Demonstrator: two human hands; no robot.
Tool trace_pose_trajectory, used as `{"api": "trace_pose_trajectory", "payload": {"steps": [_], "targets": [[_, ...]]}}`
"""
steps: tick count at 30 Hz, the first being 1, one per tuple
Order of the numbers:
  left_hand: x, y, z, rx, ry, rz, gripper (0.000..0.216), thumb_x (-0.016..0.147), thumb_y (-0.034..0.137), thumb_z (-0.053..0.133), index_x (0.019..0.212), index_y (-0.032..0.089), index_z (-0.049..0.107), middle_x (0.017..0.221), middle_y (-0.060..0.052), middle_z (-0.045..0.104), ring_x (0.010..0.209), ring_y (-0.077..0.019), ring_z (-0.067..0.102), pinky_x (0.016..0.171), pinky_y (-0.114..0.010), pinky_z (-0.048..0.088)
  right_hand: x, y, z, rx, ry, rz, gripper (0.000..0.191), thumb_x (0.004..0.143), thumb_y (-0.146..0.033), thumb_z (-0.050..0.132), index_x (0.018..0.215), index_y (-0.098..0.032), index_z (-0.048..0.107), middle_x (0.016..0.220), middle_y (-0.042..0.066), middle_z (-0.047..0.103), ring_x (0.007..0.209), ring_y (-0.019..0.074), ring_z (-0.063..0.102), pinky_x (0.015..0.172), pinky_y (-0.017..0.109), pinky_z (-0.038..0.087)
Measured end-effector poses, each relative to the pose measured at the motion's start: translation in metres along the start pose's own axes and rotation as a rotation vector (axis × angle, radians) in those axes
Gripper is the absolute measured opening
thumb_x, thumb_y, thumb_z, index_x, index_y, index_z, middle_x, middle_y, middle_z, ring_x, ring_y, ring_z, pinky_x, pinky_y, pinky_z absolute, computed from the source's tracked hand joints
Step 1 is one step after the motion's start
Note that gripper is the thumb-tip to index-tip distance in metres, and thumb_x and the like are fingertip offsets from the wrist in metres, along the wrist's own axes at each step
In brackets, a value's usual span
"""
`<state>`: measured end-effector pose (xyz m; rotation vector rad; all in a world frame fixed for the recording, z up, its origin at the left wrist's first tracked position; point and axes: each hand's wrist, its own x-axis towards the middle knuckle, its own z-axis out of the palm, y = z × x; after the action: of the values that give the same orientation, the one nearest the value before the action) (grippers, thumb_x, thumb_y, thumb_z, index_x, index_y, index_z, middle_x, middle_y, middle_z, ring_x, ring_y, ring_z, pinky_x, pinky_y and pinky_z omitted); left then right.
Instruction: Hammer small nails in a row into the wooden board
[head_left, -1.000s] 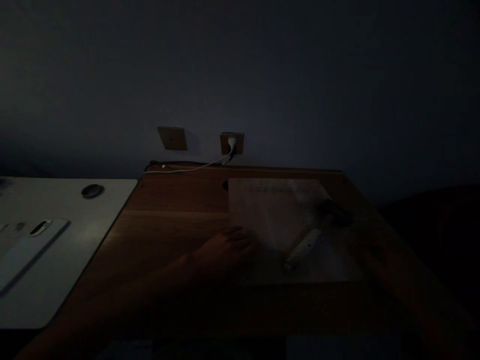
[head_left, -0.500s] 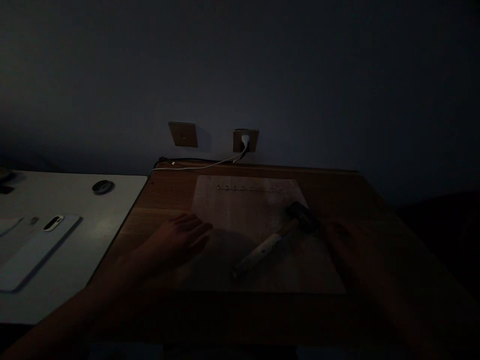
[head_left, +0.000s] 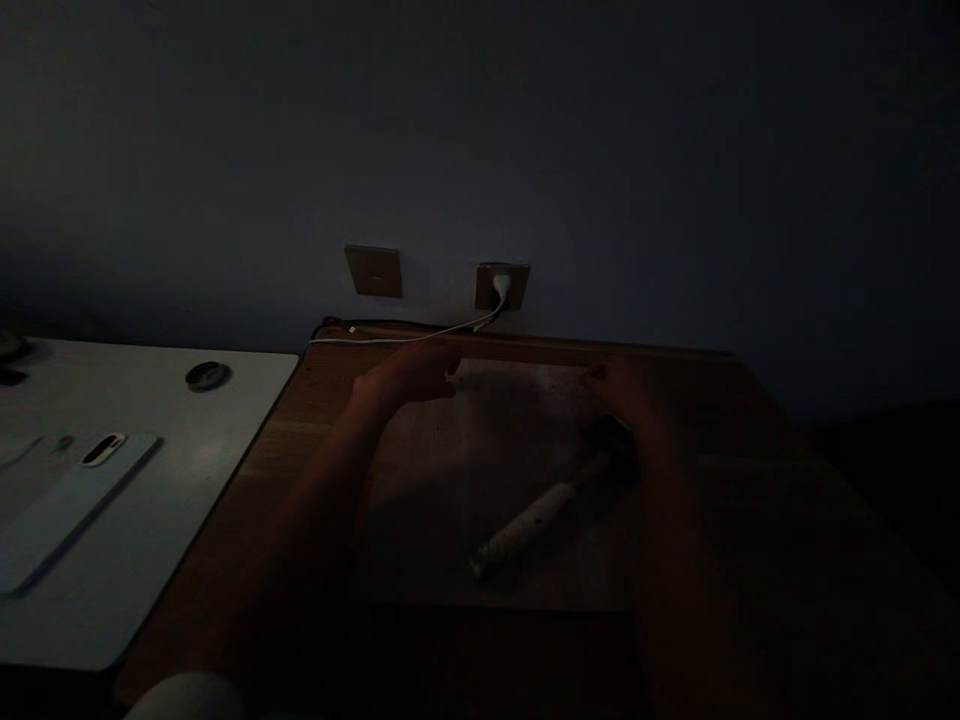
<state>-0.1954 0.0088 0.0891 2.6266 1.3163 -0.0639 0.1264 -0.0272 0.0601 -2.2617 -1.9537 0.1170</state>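
The scene is very dark. A pale flat board point(head_left: 480, 470) lies on a brown wooden table point(head_left: 750, 480). A hammer point(head_left: 551, 505) with a light handle and dark head rests on the board. My left hand point(head_left: 409, 375) reaches over the board's far edge, fingers curled and pinched toward the right. My right hand point(head_left: 626, 390) is also at the far edge, just beyond the hammer head, its fingers bent. What either hand holds is too dark to make out.
A white table point(head_left: 150, 500) stands at the left with a phone point(head_left: 71, 495) and a small dark round object point(head_left: 208, 375). On the wall are a plate point(head_left: 373, 270) and a socket point(head_left: 501, 287) with a white cable point(head_left: 405, 338) running along the table's back edge.
Both hands have moved from the board's near sides up to its far edge. The board has slid left relative to one second ago, with the hammer on it.
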Motion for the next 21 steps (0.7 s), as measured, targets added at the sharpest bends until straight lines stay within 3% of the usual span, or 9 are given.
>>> {"api": "trace_pose_trajectory", "payload": {"steps": [6, 12, 16, 21], "targets": [[0.004, -0.009, 0.018, -0.022, 0.019, -0.002, 0.013, 0.084, 0.015, 0.065, 0.097, 0.016, 0.067, 0.108, -0.010, 0.073, 0.091, -0.0208, 0.066, 0.074, -0.028, 0.044, 0.001, -0.002, 0.013, -0.021, -0.065, -0.033, 0.017, 0.092, -0.027, 0.065, 0.089, -0.018, 0.079, 0.098, 0.015, 0.081, 0.087, 0.0264, 0.075, 0.070, 0.031, 0.048], [0.009, -0.005, 0.025, -0.056, 0.049, 0.010, 0.018, 0.085, 0.012, 0.060, 0.100, 0.016, 0.068, 0.110, -0.010, 0.073, 0.092, -0.0203, 0.065, 0.071, -0.028, 0.042, 0.004, -0.007, 0.021, -0.006, -0.107, -0.065, 0.017, 0.091, -0.017, 0.061, 0.086, -0.019, 0.077, 0.096, 0.014, 0.080, 0.084, 0.0250, 0.074, 0.071, 0.031, 0.049], [0.010, -0.006, 0.027, -0.068, 0.057, 0.013, 0.018, 0.085, 0.009, 0.057, 0.096, 0.016, 0.069, 0.102, -0.009, 0.074, 0.086, -0.0194, 0.064, 0.070, -0.029, 0.040, 0.003, -0.009, 0.017, 0.037, -0.121, -0.094, 0.017, 0.088, -0.010, 0.059, 0.086, -0.017, 0.075, 0.092, 0.014, 0.079, 0.081, 0.0252, 0.073, 0.069, 0.031, 0.049], [0.006, -0.012, 0.021, -0.110, 0.088, -0.003, 0.018, 0.083, 0.010, 0.065, 0.100, 0.012, 0.071, 0.100, -0.010, 0.074, 0.082, -0.0187, 0.064, 0.069, -0.027, 0.042, 0.004, -0.012, 0.008, 0.162, -0.138, -0.187, 0.023, 0.083, -0.009, 0.065, 0.102, -0.017, 0.075, 0.098, 0.009, 0.080, 0.087, 0.0206, 0.074, 0.074, 0.026, 0.053]]}}
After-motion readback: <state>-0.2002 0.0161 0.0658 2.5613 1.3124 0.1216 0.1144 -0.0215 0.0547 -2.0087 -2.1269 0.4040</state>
